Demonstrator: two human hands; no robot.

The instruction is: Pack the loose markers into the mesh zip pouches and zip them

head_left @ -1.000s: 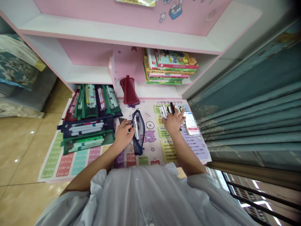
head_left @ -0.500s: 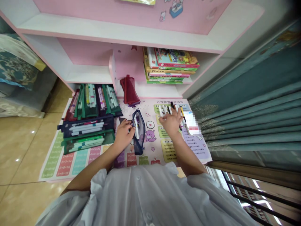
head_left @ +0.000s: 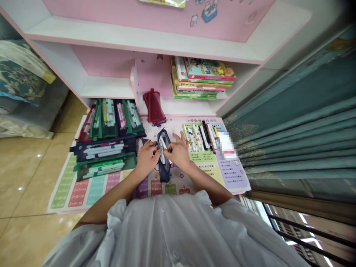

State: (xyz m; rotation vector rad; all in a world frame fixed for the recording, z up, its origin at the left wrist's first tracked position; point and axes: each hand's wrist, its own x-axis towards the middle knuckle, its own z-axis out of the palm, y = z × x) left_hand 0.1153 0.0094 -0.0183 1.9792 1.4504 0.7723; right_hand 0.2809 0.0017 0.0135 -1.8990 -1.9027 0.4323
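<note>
Risk of the white marker point(head_left: 162, 154) slipping from the navy mesh pouch point(head_left: 164, 174) between the left-hand fingers point(head_left: 148, 147) clamped on its rim and the right-hand fingers point(head_left: 178, 144) pinching the marker, through a loose grip, with loose pens point(head_left: 198, 137) just right of them open to a knock.

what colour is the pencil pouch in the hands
The pencil pouch is dark navy mesh; head view.

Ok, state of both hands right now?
Left hand: closed, holding the navy mesh pencil pouch.
Right hand: fingers curled at the white marker in the pouch; cannot tell if it is gripped.
</note>
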